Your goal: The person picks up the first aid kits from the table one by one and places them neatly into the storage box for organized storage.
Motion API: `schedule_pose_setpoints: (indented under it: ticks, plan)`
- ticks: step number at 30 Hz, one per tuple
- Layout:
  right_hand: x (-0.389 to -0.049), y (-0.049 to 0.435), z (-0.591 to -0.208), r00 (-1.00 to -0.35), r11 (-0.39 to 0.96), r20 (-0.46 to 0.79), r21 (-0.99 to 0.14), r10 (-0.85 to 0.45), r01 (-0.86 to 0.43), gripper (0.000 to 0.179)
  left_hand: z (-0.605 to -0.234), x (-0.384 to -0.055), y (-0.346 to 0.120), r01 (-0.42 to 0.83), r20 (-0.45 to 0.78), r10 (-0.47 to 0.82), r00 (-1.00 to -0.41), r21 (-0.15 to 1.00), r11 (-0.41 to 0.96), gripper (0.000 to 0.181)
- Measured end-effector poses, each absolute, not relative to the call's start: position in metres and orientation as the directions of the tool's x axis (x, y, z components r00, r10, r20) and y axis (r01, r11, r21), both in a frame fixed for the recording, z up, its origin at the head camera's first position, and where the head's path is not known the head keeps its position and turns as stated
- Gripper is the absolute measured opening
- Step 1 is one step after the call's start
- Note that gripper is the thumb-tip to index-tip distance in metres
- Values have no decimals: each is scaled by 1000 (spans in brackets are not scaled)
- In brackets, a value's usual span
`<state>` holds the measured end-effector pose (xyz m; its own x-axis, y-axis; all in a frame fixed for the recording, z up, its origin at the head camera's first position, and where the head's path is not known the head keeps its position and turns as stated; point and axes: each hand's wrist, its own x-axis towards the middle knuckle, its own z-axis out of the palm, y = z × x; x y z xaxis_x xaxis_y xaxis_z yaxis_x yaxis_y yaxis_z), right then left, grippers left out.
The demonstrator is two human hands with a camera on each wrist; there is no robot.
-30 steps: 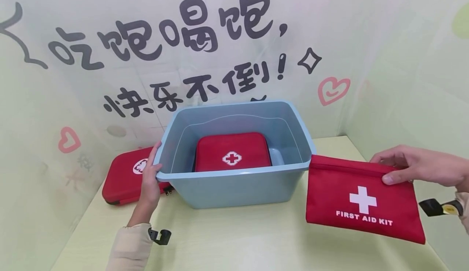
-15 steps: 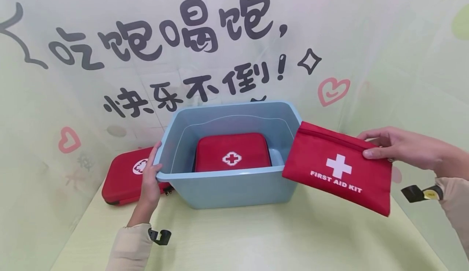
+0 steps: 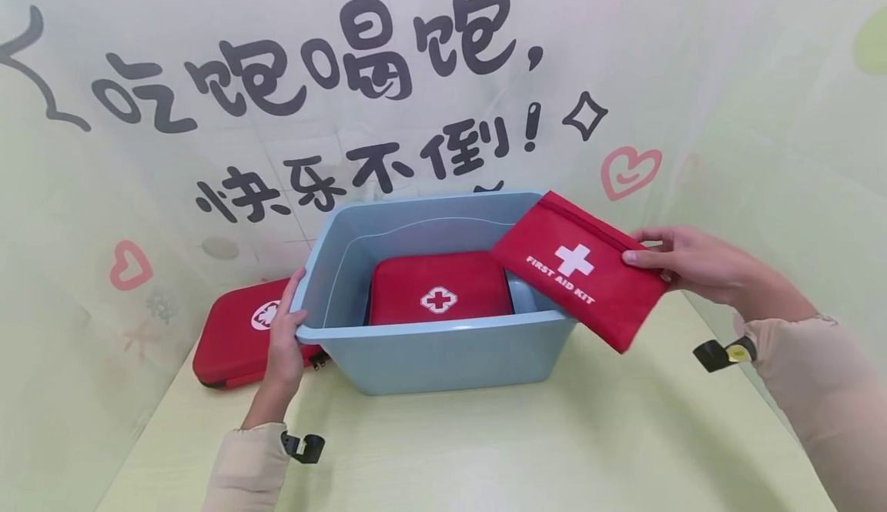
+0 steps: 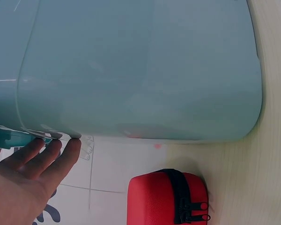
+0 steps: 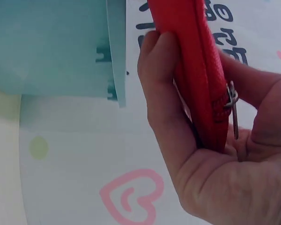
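My right hand (image 3: 693, 262) pinches a flat red first aid pouch (image 3: 585, 266) by its right end, thumb on the printed face. The pouch hangs tilted, its left part over the right side of a blue plastic bin (image 3: 450, 358). In the right wrist view the pouch (image 5: 196, 70) shows edge-on between thumb and fingers, its zipper pull (image 5: 233, 101) hanging beside the palm. My left hand (image 3: 282, 339) holds the bin's left rim, with fingertips (image 4: 74, 145) against the outer wall in the left wrist view. Inside the bin sits a red case (image 3: 402, 289) with a white-bordered cross.
Another red zippered case (image 3: 232, 327) lies left of the bin, partly behind my left hand. The pale wooden table (image 3: 443, 450) ends at a wall (image 3: 430, 50) with large dark lettering behind the bin. A side wall (image 3: 797, 212) rises at the right.
My right hand has carried the pouch leftward and up, from beside the bin to over its right rim, and the pouch has tilted more. The left hand and the bin have stayed put.
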<state>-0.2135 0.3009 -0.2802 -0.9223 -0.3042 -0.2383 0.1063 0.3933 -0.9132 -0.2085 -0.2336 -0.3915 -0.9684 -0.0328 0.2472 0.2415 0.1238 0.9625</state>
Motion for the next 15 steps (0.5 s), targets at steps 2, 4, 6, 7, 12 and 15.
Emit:
schedule_pose_setpoints:
  ticks: [2, 4, 6, 7, 12, 15]
  plan:
    - [-216, 294, -282, -931, 389, -231, -915, -283, 109, 54, -392, -208, -234, 243, 248, -32, -968, 962, 125, 66]
    - [-219, 287, -283, -936, 384, -226, -917, -271, 111, 56, -392, -208, -234, 244, 250, -33, -968, 961, 126, 66]
    - [-222, 281, -283, -937, 374, -221, -921, -270, 110, 57, -392, -208, -234, 245, 251, -33, -967, 961, 127, 66]
    - [-223, 278, -284, -938, 368, -219, -923, -267, 111, 57, -392, -208, -234, 245, 251, -34, -968, 961, 127, 66]
    - [-226, 265, -285, -949, 337, -214, -933, -232, 128, 61, -392, -209, -234, 241, 247, -33, -968, 962, 126, 65]
    - [-228, 258, -285, -956, 328, -208, -935, -205, 133, 63, -392, -209, -234, 242, 248, -32, -968, 962, 125, 65]
